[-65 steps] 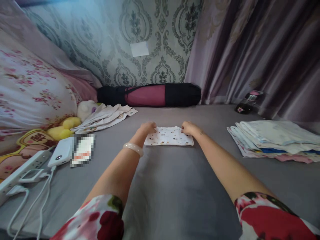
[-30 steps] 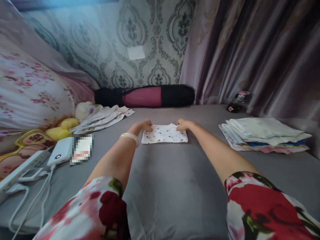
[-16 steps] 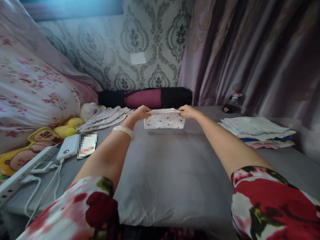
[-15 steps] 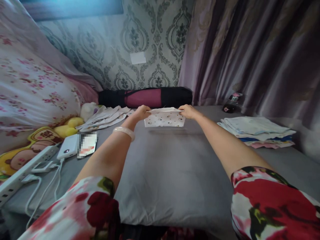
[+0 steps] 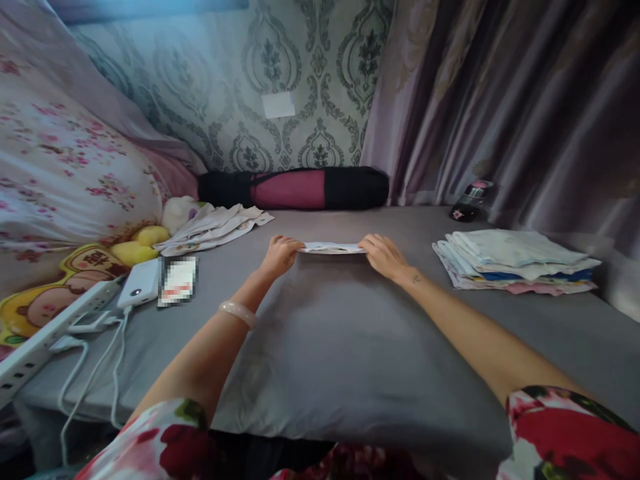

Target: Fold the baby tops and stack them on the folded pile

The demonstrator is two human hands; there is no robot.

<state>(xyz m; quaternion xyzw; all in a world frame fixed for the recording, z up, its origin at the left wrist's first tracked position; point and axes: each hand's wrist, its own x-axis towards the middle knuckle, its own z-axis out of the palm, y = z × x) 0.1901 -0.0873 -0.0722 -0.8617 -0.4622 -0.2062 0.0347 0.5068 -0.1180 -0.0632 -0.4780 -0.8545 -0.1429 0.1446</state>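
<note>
A small white folded cloth (image 5: 333, 248) is stretched between my two hands over the grey sheet, seen almost edge-on, so its printed face is mostly hidden. My left hand (image 5: 285, 253) pinches its left end; a pale bangle sits on that forearm. At the right end, the fingers of my right hand (image 5: 383, 253) are closed on it too. To the right lies a stack of folded cloths (image 5: 517, 260), pale ones on top with blue and pink layers below. Several loose pale cloths (image 5: 215, 227) lie in a heap at the back left.
A black and maroon rolled bag (image 5: 293, 188) lies along the wall. On the left are plush toys (image 5: 145, 243), a power strip (image 5: 60, 327) with cables, a white power bank (image 5: 141, 281) and a blurred card-like item (image 5: 177, 281). A dark bottle (image 5: 470, 201) stands by the curtain.
Both hands have come down and nearer to me with the cloth. Its patterned face hung toward me before; now mostly a thin white edge shows.
</note>
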